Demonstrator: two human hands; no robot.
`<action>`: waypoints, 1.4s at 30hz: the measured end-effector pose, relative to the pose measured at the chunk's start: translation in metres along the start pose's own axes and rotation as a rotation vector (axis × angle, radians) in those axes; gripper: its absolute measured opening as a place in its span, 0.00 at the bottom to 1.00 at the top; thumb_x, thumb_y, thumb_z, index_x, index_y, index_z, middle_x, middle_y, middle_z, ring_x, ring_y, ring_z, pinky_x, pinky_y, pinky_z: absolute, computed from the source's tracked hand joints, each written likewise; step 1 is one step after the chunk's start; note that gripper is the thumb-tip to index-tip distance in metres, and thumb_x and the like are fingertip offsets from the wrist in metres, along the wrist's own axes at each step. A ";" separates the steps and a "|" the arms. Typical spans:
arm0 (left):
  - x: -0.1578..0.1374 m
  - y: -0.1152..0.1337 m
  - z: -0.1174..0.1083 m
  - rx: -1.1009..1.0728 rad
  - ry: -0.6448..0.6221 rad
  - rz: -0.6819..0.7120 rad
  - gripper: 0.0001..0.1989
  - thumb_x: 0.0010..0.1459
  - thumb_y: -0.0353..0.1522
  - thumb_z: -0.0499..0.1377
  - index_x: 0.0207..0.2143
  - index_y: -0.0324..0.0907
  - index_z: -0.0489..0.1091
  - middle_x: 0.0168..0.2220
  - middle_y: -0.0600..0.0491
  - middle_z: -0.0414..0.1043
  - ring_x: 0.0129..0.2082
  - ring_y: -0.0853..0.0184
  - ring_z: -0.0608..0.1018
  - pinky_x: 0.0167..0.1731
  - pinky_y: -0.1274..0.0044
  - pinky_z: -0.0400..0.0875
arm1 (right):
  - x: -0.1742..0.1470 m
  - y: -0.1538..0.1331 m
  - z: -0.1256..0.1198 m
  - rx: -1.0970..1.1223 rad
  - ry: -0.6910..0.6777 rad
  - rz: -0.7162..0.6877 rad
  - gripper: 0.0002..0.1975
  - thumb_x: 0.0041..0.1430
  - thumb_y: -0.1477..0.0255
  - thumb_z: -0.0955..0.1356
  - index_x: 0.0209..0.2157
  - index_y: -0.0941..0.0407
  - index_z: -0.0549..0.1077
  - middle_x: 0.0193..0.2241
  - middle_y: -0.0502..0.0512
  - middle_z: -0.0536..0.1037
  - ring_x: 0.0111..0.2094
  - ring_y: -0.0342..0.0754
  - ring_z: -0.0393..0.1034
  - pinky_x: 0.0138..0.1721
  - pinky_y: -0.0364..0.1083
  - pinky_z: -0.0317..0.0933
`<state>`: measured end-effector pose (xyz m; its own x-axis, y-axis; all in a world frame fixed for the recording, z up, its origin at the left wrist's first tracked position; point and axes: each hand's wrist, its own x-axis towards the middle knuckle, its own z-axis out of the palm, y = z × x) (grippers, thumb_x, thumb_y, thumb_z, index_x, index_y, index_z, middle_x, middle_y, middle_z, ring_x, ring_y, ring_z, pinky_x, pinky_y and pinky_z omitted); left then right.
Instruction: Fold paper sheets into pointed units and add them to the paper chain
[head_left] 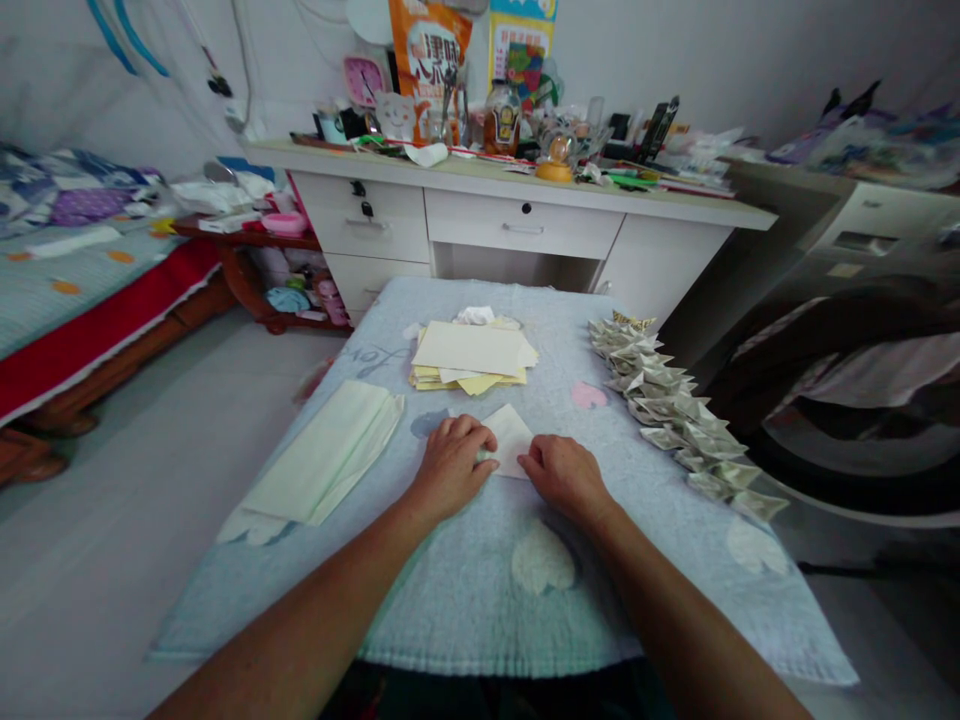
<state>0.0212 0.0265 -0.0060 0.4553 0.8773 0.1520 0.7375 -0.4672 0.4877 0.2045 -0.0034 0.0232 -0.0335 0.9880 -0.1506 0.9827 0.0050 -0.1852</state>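
A small pale sheet of paper [511, 436], apparently folded, lies on the cloth-covered table between my two hands. My left hand [456, 455] rests on its left side, fingers bent, with the thumb near the fingertips. At the right edge, my right hand [566, 475] is closed, its thumb and finger pinching the paper. Just beyond the hands is a stack of cream and yellow paper sheets [469, 350]. To the left lies a pile of pale green paper [322, 455]. Rows of folded paper pieces with pointed tips [667, 400] run down the right side.
A blue patterned cloth [450, 620] covers the table. Behind it stands a white desk [517, 225] crowded with jars, bags and small items. A bed [82, 270] is on the left, and a front-loading washing machine [847, 370] on the right.
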 end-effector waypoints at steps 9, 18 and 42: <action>-0.004 -0.001 0.000 -0.008 -0.022 0.086 0.14 0.55 0.30 0.58 0.45 0.50 0.71 0.46 0.52 0.66 0.48 0.59 0.65 0.48 0.65 0.60 | 0.000 -0.002 -0.002 0.009 -0.009 0.015 0.12 0.61 0.63 0.63 0.31 0.55 0.75 0.31 0.56 0.79 0.34 0.49 0.73 0.30 0.43 0.53; -0.004 -0.002 -0.001 -0.014 -0.075 0.143 0.18 0.60 0.29 0.53 0.46 0.59 0.75 0.50 0.52 0.65 0.51 0.59 0.64 0.50 0.63 0.59 | 0.001 -0.001 0.000 0.019 -0.003 0.015 0.12 0.61 0.62 0.64 0.31 0.54 0.73 0.31 0.55 0.79 0.32 0.49 0.72 0.29 0.43 0.50; 0.000 -0.010 -0.004 -0.019 -0.040 0.136 0.24 0.54 0.30 0.60 0.55 0.50 0.67 0.50 0.51 0.65 0.50 0.59 0.65 0.52 0.65 0.60 | 0.006 0.004 0.016 0.162 0.163 -0.305 0.05 0.57 0.79 0.64 0.31 0.57 0.70 0.32 0.54 0.72 0.35 0.47 0.63 0.40 0.44 0.54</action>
<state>0.0115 0.0314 -0.0074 0.5704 0.8006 0.1836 0.6581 -0.5792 0.4811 0.2058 0.0001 0.0064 -0.2776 0.9566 0.0889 0.8902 0.2910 -0.3507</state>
